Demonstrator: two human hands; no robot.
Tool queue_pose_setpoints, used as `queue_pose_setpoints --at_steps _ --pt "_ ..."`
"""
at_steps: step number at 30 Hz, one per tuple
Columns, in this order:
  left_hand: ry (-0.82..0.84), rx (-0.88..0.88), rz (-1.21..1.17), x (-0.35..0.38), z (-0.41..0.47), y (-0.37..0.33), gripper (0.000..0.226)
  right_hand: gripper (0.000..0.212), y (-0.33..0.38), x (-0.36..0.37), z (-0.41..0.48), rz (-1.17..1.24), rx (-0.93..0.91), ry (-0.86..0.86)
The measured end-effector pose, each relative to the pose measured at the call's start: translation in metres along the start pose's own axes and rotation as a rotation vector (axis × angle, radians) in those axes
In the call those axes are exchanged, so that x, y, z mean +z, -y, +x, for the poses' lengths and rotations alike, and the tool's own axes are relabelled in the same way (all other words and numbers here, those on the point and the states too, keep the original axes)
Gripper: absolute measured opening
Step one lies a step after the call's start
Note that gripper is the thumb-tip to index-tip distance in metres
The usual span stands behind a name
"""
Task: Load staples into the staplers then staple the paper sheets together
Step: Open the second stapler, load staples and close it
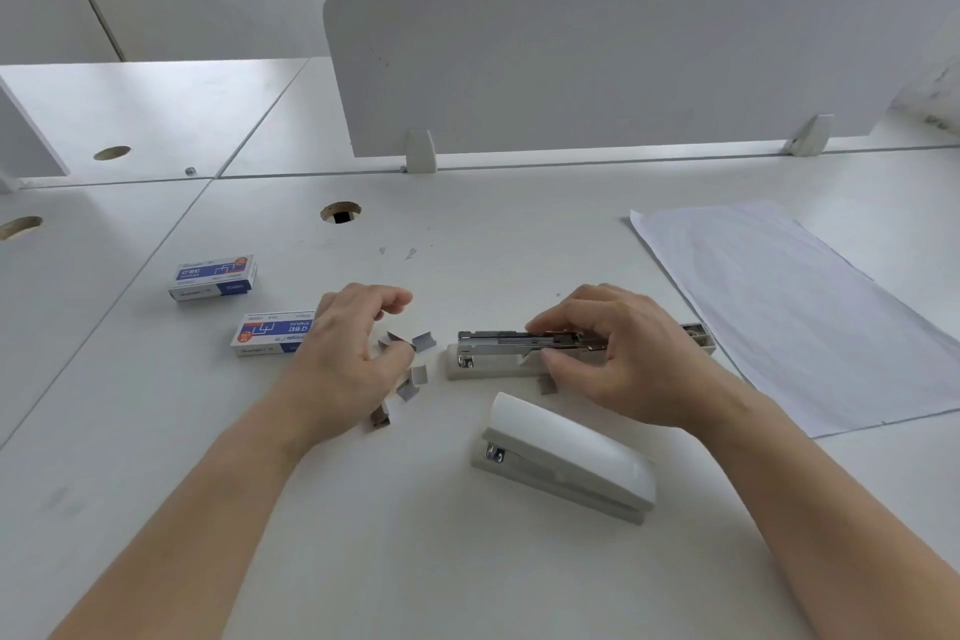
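Your right hand (618, 353) pinches the metal magazine of the open stapler (511, 351), thumb on the near side and fingers over the top. The stapler lies on the white desk (467, 577), its lid laid back to the right, just beside the paper sheets (800, 312). Your left hand (348, 359) hovers with curled fingers over loose staple strips (422, 342) scattered just left of that stapler; I cannot tell whether it holds one. A closed stapler (566, 463) lies nearer you, apart from both hands. Two blue-and-white staple boxes sit to the left. The near box (272, 332), partly behind your left hand, reads "STAPLES" upside down. The far box (214, 277) carries print too small to read.
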State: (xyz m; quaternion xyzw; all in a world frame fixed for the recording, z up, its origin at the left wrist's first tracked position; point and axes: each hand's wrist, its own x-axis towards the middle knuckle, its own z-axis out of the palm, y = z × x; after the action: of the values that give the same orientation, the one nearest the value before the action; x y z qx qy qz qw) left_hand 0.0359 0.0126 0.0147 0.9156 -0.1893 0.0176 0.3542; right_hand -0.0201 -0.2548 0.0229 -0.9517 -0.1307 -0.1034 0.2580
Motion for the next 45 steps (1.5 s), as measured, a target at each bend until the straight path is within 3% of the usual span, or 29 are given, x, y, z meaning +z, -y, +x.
queue_pose_setpoints --at_steps 5,9,11,19,22,26,31,34,42,45 --pt "0.043 -0.019 0.202 0.003 0.0 0.003 0.046 0.025 0.006 0.005 0.0 0.044 -0.004 0.023" --pt "-0.013 0.01 0.213 0.0 0.002 0.0 0.013 0.026 0.009 0.006 0.0 0.045 -0.016 0.022" --pt "-0.075 0.006 0.176 0.0 0.001 -0.003 0.008 0.026 0.011 0.006 0.0 0.061 -0.027 0.027" --pt "-0.32 -0.128 -0.527 0.008 0.003 -0.031 0.012 0.027 0.014 0.009 0.001 0.251 0.043 0.011" --pt "-0.287 -0.034 -0.599 0.013 0.001 -0.039 0.019 0.026 0.014 0.013 0.003 0.377 0.085 -0.074" --pt "-0.211 0.085 -0.511 0.017 -0.003 -0.043 0.022 0.027 0.016 0.013 0.004 0.43 0.073 -0.166" --pt "-0.176 0.184 -0.435 0.019 -0.006 -0.046 0.022 0.022 0.016 0.016 0.004 0.459 0.063 -0.173" --pt "-0.168 0.15 -0.503 0.021 -0.006 -0.045 0.022 0.015 0.015 0.016 0.004 0.405 0.034 -0.167" --pt "-0.109 -0.043 -0.795 0.023 -0.004 -0.046 0.021 0.024 0.012 0.015 0.005 0.096 -0.162 -0.19" --pt "-0.003 0.011 -0.657 0.011 -0.003 -0.036 0.041 0.025 0.013 0.008 0.003 0.064 -0.161 -0.174"
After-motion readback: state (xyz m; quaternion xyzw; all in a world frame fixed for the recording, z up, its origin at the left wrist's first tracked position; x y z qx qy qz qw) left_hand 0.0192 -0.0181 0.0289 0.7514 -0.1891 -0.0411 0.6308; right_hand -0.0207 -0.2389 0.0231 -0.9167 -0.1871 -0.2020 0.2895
